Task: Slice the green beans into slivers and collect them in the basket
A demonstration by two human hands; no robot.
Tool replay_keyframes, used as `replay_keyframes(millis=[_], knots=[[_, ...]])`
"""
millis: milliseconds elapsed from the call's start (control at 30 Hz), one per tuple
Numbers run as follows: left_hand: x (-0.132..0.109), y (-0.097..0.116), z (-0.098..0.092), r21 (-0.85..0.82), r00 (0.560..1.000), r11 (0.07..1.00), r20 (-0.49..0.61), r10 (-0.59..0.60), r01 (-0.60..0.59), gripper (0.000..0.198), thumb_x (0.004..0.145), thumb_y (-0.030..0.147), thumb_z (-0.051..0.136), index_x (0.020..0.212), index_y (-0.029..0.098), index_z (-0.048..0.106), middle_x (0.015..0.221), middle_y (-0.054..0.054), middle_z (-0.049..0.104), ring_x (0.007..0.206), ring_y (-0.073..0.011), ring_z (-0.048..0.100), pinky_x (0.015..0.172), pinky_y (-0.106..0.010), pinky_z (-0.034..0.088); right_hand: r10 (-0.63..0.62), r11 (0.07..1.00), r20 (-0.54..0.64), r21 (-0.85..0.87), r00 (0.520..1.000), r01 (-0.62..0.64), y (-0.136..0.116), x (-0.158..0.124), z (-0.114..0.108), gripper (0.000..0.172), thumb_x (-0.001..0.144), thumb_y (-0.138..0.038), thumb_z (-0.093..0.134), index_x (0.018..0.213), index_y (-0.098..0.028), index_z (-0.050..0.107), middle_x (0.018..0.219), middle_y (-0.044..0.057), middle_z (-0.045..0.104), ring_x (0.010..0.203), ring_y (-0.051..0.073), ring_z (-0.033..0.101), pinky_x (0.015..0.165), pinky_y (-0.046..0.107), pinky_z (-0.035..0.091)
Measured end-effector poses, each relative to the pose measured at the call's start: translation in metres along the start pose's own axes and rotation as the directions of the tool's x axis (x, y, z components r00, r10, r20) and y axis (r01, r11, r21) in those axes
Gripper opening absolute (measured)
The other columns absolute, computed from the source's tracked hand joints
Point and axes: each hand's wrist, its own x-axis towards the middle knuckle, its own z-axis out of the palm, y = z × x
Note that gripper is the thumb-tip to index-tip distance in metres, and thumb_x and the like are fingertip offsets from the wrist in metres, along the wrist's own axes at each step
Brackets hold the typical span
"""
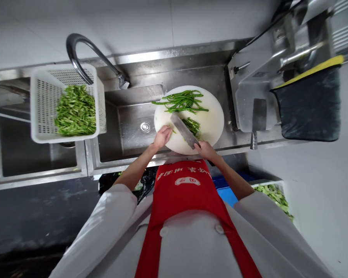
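Observation:
My right hand [206,150] grips the handle of a cleaver [183,129], its broad blade slanting up and left across the round white cutting board [214,116]. Cut green pieces [192,125] lie in a small pile just right of the blade. Farther back on the board rests a loose bunch of long, thin green peppers or beans [185,101]; which of the two I cannot tell. At the board's left edge is my left hand [163,136], fingers drawn together. A small green bit shows by its fingertips, and whether they pinch it is unclear.
A white plastic basket [100,104] of cut greens stands at left, under a curved faucet [84,42]. The board overhangs a steel sink [133,116]. To the right are a second cleaver [259,116] and a dark cloth [310,104]. Leafy greens [274,197] fill a crate below right.

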Motion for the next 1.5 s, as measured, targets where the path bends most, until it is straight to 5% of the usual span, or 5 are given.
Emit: replay_keyframes(millis=[233,467,900,1233,1500], knots=[[0.099,-0.032,-0.008,0.124,0.969,0.969,0.103,-0.226,0.213,0.022,0.092,0.026,0.053,0.079,0.016,0.067,0.073,-0.008,0.062,0.073,-0.0192,0.057,0.072,-0.034,0.05,-0.099,0.992,0.096,-0.072,0.99,0.106,-0.005,-0.044,0.001,0.042,0.108,-0.038,0.033,0.109,-0.015,0.068,0.1,0.013,0.075,0.094,0.022,0.068,0.08,0.026,0.04],[0.113,-0.032,0.015,0.148,0.989,0.979,-0.058,-0.133,0.141,0.014,0.084,0.031,0.068,0.081,0.018,0.068,0.09,-0.009,0.067,0.084,-0.0224,0.059,0.077,-0.035,0.052,-0.082,0.994,0.116,-0.059,0.99,0.089,-0.011,-0.046,0.018,0.038,0.108,-0.036,0.035,0.11,-0.015,0.067,0.103,0.014,0.075,0.097,0.022,0.069,0.081,0.026,0.042],[0.166,0.063,0.085,0.223,0.906,0.973,0.394,-0.152,0.065,0.019,0.088,0.01,0.057,0.1,0.006,0.071,0.079,-0.014,0.068,0.08,-0.0274,0.068,0.086,-0.044,0.051,-0.097,0.995,0.082,-0.021,0.992,0.099,-0.004,-0.043,0.032,0.038,0.108,-0.035,0.035,0.108,-0.015,0.068,0.103,0.015,0.075,0.097,0.022,0.07,0.086,0.027,0.044],[0.17,0.075,0.012,-0.441,0.986,0.882,0.085,-0.14,0.164,0.015,0.079,0.026,0.078,0.083,0.014,0.07,0.083,-0.005,0.064,0.083,-0.02,0.064,0.081,-0.032,0.053,-0.091,0.984,-0.016,0.153,0.996,0.093,0.031,-0.03,0.027,0.041,0.105,-0.035,0.04,0.099,-0.012,0.073,0.1,0.014,0.076,0.092,0.02,0.067,0.08,0.023,0.042],[0.151,0.058,-0.017,-0.869,0.796,0.37,0.044,-0.603,0.328,0.032,0.075,0.032,0.087,0.095,0.018,0.066,0.063,0.004,0.059,0.058,-0.009,0.063,0.062,-0.02,0.053,-0.045,0.977,-0.075,0.204,0.996,0.059,0.053,-0.014,0.025,0.039,0.101,-0.034,0.044,0.087,-0.013,0.073,0.084,0.011,0.075,0.078,0.02,0.065,0.071,0.024,0.041]])
